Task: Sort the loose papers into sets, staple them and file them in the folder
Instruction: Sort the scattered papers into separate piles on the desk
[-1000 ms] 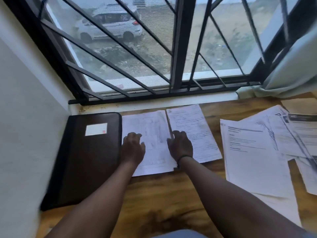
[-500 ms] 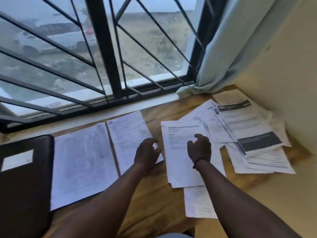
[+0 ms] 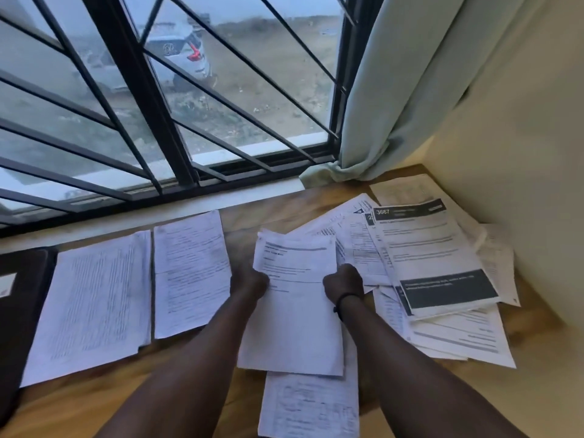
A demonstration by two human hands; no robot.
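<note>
The sheet (image 3: pixel 294 298) that both hands are holding is looking light and thin, so I judge that it is bending easily and could slide over the papers under it or crease if it is squeezed hard. It is probably best to take it at its two long edges, near the middle, where the hands are already sitting. The left hand (image 3: pixel 249 281) is pinching the left edge with curled fingers, and the right hand (image 3: pixel 343 284) is gripping the right edge in the same way; a dark band is showing on the right wrist. The sheet is white, with a few short printed lines in the upper half and a blank lower half, and it is lying over another printed page (image 3: pixel 308 406) near the front of the wooden table (image 3: pixel 94 403). To its right a loose heap of papers (image 3: pixel 436 263) is spreading out, the top one with dark bars. To its left two sorted piles (image 3: pixel 94 305) are lying side by side, and the dark folder (image 3: pixel 19 298) is at the far left edge.
</note>
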